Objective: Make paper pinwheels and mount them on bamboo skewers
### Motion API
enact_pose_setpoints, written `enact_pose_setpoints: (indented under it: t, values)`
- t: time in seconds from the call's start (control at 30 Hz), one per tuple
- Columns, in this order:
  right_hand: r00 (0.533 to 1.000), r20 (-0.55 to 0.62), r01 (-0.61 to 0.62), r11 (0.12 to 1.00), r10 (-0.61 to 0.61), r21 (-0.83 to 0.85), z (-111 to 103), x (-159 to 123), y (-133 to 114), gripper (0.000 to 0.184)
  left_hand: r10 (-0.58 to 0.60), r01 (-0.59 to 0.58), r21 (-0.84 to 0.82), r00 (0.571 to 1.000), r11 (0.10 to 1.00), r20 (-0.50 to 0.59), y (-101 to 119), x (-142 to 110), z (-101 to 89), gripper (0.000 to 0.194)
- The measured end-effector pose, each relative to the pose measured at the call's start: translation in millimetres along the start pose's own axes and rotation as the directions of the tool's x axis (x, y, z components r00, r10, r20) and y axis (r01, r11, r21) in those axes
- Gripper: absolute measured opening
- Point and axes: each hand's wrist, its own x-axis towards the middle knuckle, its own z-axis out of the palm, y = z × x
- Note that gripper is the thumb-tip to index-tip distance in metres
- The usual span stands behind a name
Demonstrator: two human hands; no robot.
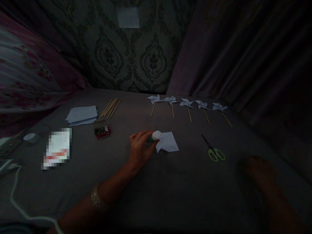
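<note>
Gripping green-and-white bottle (pixel 155 136) in left hand (pixel 140 148), forearm reaching in from eight o'clock, beside cut white paper (pixel 168 142) at three; with right hand (pixel 262 169) well apart at four o'clock, too blurred to tell whether curled.

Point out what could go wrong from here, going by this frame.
The paper might slide or crease if the left hand bumps it with the green-and-white container, since the right hand is off to the side, not pinning it.
The small red box looks open, so a knock from the left hand could spill its contents.
The scissors lie between paper and right hand; reaching across carelessly could nudge them.
</note>
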Motion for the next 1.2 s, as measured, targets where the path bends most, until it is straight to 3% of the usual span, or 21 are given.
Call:
enact_pose_setpoints:
  t: [0.03,0.07,0.13,0.17,0.27,0.37,0.47,0.63,0.8,0.97,1.07,1.2]
  values:
    - [0.999,0.044,-0.010,0.976,0.020,-0.216,-2.2,-1.9,-7.1,0.036,-0.012,0.012,-0.012,1.000,1.000,0.007,0.6,0.3,0.1,0.026]
    - [0.994,0.109,0.038,0.946,-0.002,-0.323,-3.5,-3.3,-21.1,0.032,-0.022,0.022,-0.024,1.000,0.999,0.012,1.3,0.6,0.3,0.026]
    - [0.976,0.181,0.176,0.934,-0.124,-0.310,-2.4,-5.3,-64.7,0.017,-0.038,0.039,-0.058,0.999,0.998,0.005,2.4,1.2,0.7,0.027]
    - [0.974,0.164,0.193,0.948,-0.155,-0.254,0.6,-6.6,-91.2,0.018,-0.047,0.046,-0.089,0.999,0.995,-0.001,2.9,1.4,0.9,0.028]
    - [0.937,0.279,0.193,0.977,-0.212,0.095,19.5,-14.4,-170.6,0.030,-0.079,0.078,-0.227,0.997,0.971,0.005,3.6,1.7,1.5,0.028]
    - [0.844,0.268,0.307,0.828,-0.464,0.469,43.2,-28.4,-228.9,0.026,-0.110,0.119,-0.332,0.993,0.936,0.045,4.0,1.6,1.1,0.028]
    - [0.773,0.272,0.300,0.708,-0.573,0.639,58.5,-41.9,-261.5,0.021,-0.127,0.157,-0.394,0.987,0.905,0.101,4.8,1.3,0.0,0.029]
    - [0.707,0.323,0.265,0.659,-0.629,0.704,66.2,-51.4,-280.0,0.022,-0.181,0.251,-0.504,0.966,0.826,0.184,5.4,0.5,0.2,0.031]
    - [0.731,0.409,0.148,0.713,-0.546,0.686,76.3,-55.6,-277.3,0.024,-0.294,0.413,-0.605,0.910,0.681,0.291,2.6,-0.6,4.7,0.036]
    - [0.726,0.447,0.044,0.684,-0.523,0.728,88.6,-62.5,-273.3,0.031,-0.309,0.489,-0.669,0.872,0.560,0.379,1.5,0.8,9.0,0.038]
    - [0.752,0.449,-0.001,0.680,-0.482,0.733,88.0,-55.5,-267.5,0.029,-0.250,0.451,-0.630,0.889,0.633,0.384,-1.0,2.2,10.3,0.036]
    - [0.852,0.412,-0.076,0.701,-0.324,0.709,72.3,-30.2,-251.0,0.036,-0.059,0.201,-0.362,0.928,0.910,0.368,-9.4,-0.9,13.2,0.028]
